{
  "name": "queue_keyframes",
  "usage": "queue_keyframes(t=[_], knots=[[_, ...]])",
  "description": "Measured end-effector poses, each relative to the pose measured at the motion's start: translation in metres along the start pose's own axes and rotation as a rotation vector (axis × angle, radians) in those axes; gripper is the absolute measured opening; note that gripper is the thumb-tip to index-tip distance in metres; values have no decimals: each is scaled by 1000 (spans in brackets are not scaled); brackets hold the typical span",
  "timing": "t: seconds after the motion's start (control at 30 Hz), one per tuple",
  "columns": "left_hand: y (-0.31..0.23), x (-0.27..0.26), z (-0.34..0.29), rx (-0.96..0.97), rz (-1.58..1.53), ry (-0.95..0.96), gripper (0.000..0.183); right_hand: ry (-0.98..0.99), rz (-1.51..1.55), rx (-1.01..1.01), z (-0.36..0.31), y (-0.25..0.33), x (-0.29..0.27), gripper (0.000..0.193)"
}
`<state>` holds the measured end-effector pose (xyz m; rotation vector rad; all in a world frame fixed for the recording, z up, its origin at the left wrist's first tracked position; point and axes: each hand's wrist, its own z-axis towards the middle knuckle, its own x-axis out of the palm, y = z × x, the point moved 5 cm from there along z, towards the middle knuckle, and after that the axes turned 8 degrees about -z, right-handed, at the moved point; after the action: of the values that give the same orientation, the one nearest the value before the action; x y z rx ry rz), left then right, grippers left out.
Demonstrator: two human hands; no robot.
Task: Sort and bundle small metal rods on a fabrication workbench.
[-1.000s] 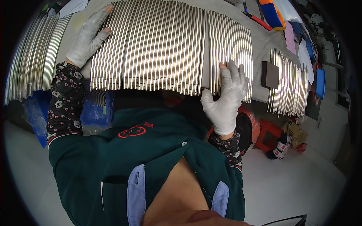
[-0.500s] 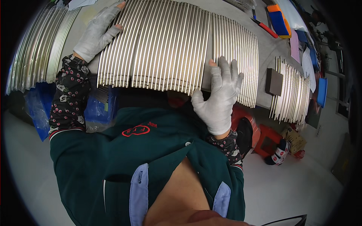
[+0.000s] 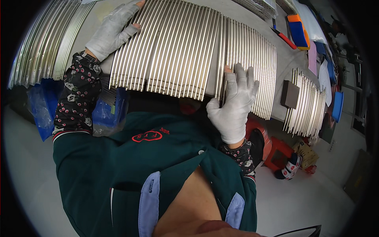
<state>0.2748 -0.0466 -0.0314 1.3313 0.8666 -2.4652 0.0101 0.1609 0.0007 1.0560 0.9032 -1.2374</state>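
Observation:
Long shiny metal rods (image 3: 179,51) lie side by side in a broad row on the table in front of me. My left hand (image 3: 112,35), in a white glove with bare fingertips, rests along the row's left edge, thumb and fingers apart. A second group of rods (image 3: 256,59) lies to the right across a gap. My right hand (image 3: 235,104), gloved likewise, lies over that group's near left part with fingers spread. Just left of this group is a slim strip of one or two rods (image 3: 220,59), set off by a thin dark gap. The palm hides some rod ends.
More rods (image 3: 47,43), some seemingly in clear plastic, are at the far left. Shorter rods (image 3: 306,104) lie at the right beside a dark block (image 3: 290,94). Red-handled pliers (image 3: 286,40) and a blue-orange object (image 3: 299,32) are farther back. Blue bags (image 3: 106,112) hang below the table edge.
A slim strip of rods now lies in the gap, close to the right group. My right hand stays spread over the rods. The whole view has shifted slightly.

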Motion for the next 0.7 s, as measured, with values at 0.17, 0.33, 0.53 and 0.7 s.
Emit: queue_keyframes(t=[0.17,0.33,0.53,0.7], knots=[[5,-4,-1,-7,36,3,69,-10,52,-56,3,15,-2,73],[7,-3,-6,-14,86,-2,66,27,53,-98,11,27,2,75],[-32,-22,7,-107,-27,71,64,-8,140,-165,6,23,0,63],[-36,-23,10,-116,-17,78,64,-28,211,-288,12,36,-2,29]])
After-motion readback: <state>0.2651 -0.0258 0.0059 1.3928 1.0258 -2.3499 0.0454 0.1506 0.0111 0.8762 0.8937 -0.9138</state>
